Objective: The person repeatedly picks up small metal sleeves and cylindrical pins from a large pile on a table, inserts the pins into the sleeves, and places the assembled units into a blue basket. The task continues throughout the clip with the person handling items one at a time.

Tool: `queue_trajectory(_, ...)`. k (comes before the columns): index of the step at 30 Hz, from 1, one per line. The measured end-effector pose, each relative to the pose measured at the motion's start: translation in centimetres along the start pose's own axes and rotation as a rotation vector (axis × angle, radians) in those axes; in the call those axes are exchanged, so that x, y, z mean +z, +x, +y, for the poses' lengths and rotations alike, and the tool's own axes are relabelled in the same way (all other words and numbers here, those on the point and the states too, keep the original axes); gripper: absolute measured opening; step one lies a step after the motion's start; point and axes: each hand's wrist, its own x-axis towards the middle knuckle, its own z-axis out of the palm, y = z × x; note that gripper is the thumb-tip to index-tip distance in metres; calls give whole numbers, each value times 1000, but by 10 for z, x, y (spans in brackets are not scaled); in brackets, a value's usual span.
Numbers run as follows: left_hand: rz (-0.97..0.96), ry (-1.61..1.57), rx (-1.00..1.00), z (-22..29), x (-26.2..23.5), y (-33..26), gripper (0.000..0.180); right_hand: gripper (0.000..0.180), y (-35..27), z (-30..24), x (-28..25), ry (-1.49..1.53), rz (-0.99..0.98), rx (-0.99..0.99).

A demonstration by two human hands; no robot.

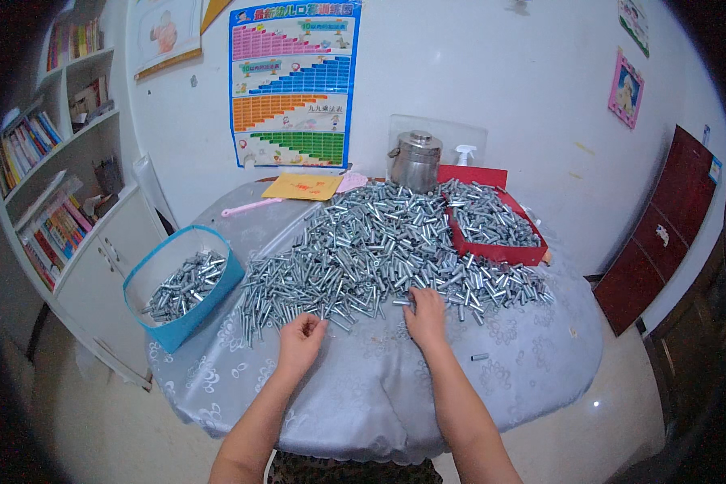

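Observation:
A broad heap of small silvery metal tubes point(363, 250) covers the middle of the table. At its near edge, left of centre, my left hand point(301, 343) is closed, thumb and forefinger pressed together. Tubes lie right by those fingertips, and what is in them, if anything, is hidden. My right hand point(425, 316) is at the heap's near edge too, its fingers curled and closed. A short metal tube point(401, 302) sticks out to the left from its fingertips. One loose tube point(480, 356) lies on the cloth to the right of my right forearm.
A blue-rimmed fabric bin point(234, 270) partly filled with tubes stands at the left. The red box point(504, 252) at the back right holds more tubes. Behind are a steel pot point(416, 165), a spray bottle point(465, 153), a yellow envelope point(302, 186) and a pink stick point(250, 207).

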Motion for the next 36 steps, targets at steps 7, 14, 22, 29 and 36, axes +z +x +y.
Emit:
queue_trajectory(7, -50, -24, -36, -6, 9, -15, 10, 24, 1, -14, -1, -7, -39, -60)
queue_trajectory(14, -174, -205, -67, -16, 11, -16, 11, 23, 1, -40, -10, 394, -99, 133)
queue_trajectory(22, -201, -320, -103, -10, 10, -16, 13, 29, -16, -71, 0, 1373, -333, 426)
queue_trajectory(29, -209, -363, -103, -5, 12, -18, 17, 27, -27, -82, 8, 1413, -480, 455)
queue_trajectory(36, -268, -495, -335, 12, 14, -22, 22, 22, -41, -99, 16, 1350, -556, 395)
